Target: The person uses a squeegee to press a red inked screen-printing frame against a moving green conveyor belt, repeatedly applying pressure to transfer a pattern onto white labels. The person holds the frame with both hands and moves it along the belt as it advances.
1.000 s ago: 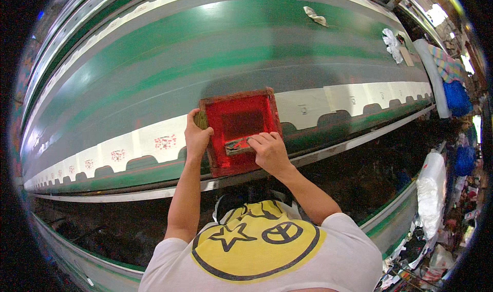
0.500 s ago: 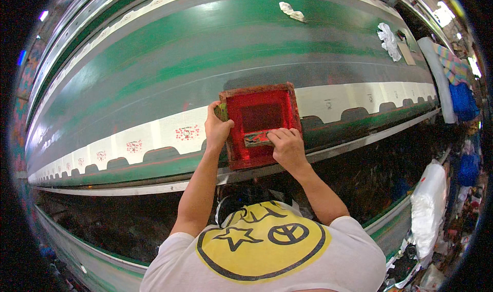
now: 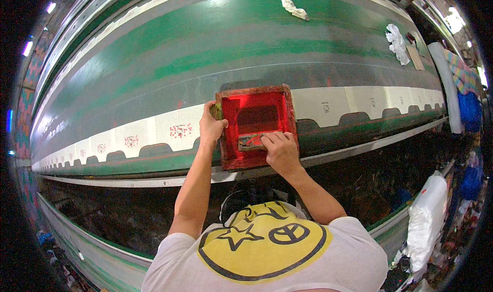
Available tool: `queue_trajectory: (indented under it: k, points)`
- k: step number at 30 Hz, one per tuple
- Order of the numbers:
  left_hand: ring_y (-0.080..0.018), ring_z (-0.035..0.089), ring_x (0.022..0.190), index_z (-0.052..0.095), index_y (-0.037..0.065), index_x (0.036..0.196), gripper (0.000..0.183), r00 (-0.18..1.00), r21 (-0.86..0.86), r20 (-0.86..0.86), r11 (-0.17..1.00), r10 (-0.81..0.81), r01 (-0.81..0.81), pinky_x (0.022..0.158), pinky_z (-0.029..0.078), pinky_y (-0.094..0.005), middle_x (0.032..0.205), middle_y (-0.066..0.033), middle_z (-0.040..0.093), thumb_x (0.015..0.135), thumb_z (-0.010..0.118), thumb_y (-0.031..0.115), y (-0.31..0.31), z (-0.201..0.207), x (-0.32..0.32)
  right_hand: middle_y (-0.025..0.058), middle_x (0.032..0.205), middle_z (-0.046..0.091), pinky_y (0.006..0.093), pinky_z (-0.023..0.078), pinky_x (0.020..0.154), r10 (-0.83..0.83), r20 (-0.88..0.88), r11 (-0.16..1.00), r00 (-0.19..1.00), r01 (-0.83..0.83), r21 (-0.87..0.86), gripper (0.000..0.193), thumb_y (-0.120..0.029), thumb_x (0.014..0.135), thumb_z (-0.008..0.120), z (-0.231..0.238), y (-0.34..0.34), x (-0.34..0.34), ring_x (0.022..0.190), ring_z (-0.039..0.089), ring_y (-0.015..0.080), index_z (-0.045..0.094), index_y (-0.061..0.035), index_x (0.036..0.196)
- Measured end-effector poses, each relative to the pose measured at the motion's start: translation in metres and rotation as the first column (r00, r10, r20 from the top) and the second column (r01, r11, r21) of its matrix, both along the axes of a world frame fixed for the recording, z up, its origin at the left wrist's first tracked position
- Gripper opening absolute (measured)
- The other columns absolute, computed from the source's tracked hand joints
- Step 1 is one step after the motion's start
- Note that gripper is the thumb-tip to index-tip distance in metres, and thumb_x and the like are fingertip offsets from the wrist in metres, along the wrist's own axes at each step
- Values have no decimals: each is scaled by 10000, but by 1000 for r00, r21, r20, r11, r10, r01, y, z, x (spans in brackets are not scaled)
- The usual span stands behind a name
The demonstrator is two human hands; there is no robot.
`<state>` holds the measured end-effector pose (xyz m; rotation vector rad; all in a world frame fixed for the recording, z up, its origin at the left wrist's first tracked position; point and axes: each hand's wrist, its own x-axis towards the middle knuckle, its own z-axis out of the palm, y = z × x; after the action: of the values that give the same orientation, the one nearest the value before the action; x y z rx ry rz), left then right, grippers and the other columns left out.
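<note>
A wooden-framed printing screen, stained red inside, lies over the strip of white fabric pieces along the table's near edge. My left hand grips its left side, thumb on the rim and fingers around the outside. Inside the screen's near part, my right hand is closed on the right end of a squeegee, a flat, ink-smeared bar. Beyond the squeegee is a darker rectangle in the mesh. Pieces left of the screen carry red and black prints; those to the right show only black ones.
The long green-and-grey printing table runs across the view. On its far side lie a crumpled white cloth, another white cloth and a brown card. A plastic-wrapped white bundle stands at right. Another long table edge runs behind me.
The whole view has shifted slightly. Both hands, the screen and the squeegee keep nearly the same places relative to the table.
</note>
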<state>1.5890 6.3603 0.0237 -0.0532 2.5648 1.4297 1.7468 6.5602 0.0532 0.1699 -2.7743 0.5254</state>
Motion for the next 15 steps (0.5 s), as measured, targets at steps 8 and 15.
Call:
queue_trajectory:
  k: [8, 15]
  points:
    - [-354, 733, 960, 515, 158, 1378, 772, 999, -44, 13, 999, -32, 32, 842, 575, -438, 1043, -202, 740, 671, 790, 15, -3, -3, -2, 82, 1011, 749, 450, 475, 880, 25, 34, 999, 999, -24, -27, 258, 10, 772, 641, 15, 21, -52, 985, 696, 274, 726, -67, 1003]
    - [-412, 714, 1052, 497, 171, 1388, 759, 997, -30, -7, 997, -74, 74, 912, 561, -460, 1135, -221, 732, 695, 792, 68, -1, -16, -6, 46, 967, 720, 440, 460, 852, -29, -42, 997, 999, 31, 66, 204, -60, 770, 646, -16, 27, -101, 953, 673, 258, 701, -105, 962]
